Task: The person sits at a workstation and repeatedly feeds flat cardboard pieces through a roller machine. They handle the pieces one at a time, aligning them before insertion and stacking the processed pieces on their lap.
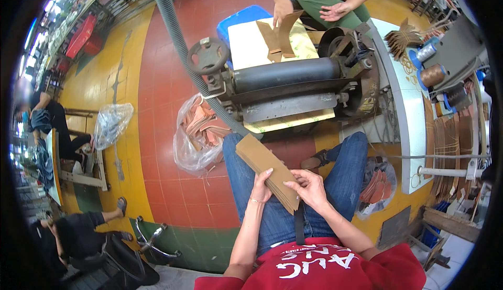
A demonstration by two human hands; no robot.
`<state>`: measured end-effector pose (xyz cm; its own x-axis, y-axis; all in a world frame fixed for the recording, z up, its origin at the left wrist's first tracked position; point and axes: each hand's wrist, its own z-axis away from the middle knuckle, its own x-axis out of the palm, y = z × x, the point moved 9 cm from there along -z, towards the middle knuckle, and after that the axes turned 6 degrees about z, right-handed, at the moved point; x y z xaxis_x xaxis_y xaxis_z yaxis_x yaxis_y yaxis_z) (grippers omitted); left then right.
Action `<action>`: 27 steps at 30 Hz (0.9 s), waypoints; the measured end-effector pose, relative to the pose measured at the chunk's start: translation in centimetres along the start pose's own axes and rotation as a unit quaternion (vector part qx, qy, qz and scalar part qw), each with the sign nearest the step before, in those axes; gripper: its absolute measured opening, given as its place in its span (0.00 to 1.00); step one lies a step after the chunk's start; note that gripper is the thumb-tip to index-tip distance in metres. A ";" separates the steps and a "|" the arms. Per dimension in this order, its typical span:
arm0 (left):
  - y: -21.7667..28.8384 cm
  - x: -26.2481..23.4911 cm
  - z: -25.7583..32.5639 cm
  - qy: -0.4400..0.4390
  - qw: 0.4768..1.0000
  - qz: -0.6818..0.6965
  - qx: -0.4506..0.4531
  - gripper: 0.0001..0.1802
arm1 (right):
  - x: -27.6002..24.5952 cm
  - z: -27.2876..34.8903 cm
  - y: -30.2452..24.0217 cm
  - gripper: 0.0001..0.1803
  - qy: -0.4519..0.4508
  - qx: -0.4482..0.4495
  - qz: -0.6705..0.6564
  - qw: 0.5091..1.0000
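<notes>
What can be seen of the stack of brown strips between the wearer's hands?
The stack of brown strips is several thin, flat, elongated pieces, plain tan-brown on top; they look like leather or card, but I cannot tell which. Layered edges show along its lower left side. It slants from upper left to lower right above the jeans. The left hand holds its left edge, thumb on top; the right hand holds the right edge near the lower end.

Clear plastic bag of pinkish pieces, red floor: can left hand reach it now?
Probably not: left hand holds the stacked flat brown strips, and the blue-jeaned left thigh lies between hand and bag.
</notes>
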<state>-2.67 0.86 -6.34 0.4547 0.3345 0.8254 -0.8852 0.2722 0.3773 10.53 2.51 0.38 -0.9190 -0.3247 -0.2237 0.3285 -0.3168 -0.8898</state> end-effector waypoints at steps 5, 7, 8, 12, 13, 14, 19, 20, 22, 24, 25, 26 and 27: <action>-0.6 -1.3 -0.1 0.077 0.995 -0.047 -0.029 0.34 | -1.1 1.7 -3.5 0.15 0.126 -0.156 0.164 0.966; -0.2 -0.9 -0.1 0.063 0.997 -0.035 0.000 0.34 | -1.4 2.3 -4.7 0.12 0.172 -0.215 0.213 0.937; -0.1 -0.9 0.0 0.067 0.997 -0.033 0.003 0.35 | -1.9 1.4 -3.2 0.11 0.156 -0.140 0.125 0.970; 0.5 0.7 0.2 -0.020 0.999 0.030 -0.002 0.37 | -4.4 -2.2 0.7 0.11 0.127 0.006 -0.115 0.985; 0.6 0.9 0.2 -0.027 0.999 0.035 -0.005 0.37 | -5.4 -3.3 2.0 0.11 0.111 0.061 -0.121 0.985; 0.6 1.0 0.2 -0.033 0.998 0.045 -0.006 0.37 | -6.2 -4.8 2.2 0.12 0.108 0.048 -0.133 0.984; 0.5 1.3 0.1 -0.035 0.998 0.040 -0.012 0.38 | -7.5 -11.5 4.3 0.21 0.143 0.086 -0.224 0.960; 0.4 1.4 0.1 -0.036 0.998 0.046 -0.016 0.38 | -7.3 -12.8 3.8 0.25 0.155 0.054 -0.308 0.937; 0.3 1.7 0.1 -0.033 0.998 0.054 -0.027 0.39 | -6.2 -14.0 2.4 0.36 0.118 -0.006 -0.432 0.894; 0.3 2.0 0.2 -0.043 0.997 0.061 -0.028 0.39 | -5.3 -11.5 4.7 0.34 0.215 0.118 -0.375 0.894; 0.3 2.2 0.2 -0.051 0.996 0.069 -0.028 0.40 | -4.8 -9.2 5.8 0.34 0.260 0.175 -0.339 0.887; 0.2 2.6 0.2 -0.075 0.993 0.088 -0.037 0.38 | -3.3 -7.4 5.6 0.34 0.158 0.189 -0.283 0.927; 0.1 2.2 0.2 -0.063 0.996 0.062 -0.030 0.37 | -1.8 -5.5 5.3 0.32 0.082 0.177 -0.248 0.949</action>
<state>-1.77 1.47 -4.40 0.3234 0.2548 0.9113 -0.9245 0.2904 0.2469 12.77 6.32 -6.16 -0.9916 0.0776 0.1032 -0.1283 -0.6830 -0.7191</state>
